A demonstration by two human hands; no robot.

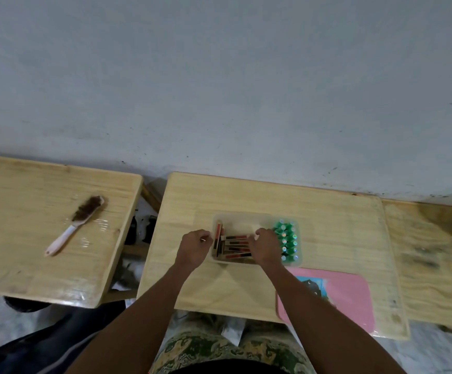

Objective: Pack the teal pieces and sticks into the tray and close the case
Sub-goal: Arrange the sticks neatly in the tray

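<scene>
A clear plastic tray (246, 218) sits on the middle wooden table. Several teal pieces (287, 240) stand in rows in its right part. Several tan sticks with red and dark bands (234, 247) lie in its left part, one upright stick (217, 236) leaning at the left wall. My left hand (194, 248) rests at the tray's left edge, fingers curled, seemingly pinching something small. My right hand (264, 245) reaches into the tray over the sticks, fingertips on their right ends. The pink case lid (349, 298) lies flat to the front right.
A brush (76, 222) with a white handle lies on the left table. A gap (141, 233) separates the left and middle tables. A third wooden table (435, 260) adjoins on the right. A grey wall stands behind.
</scene>
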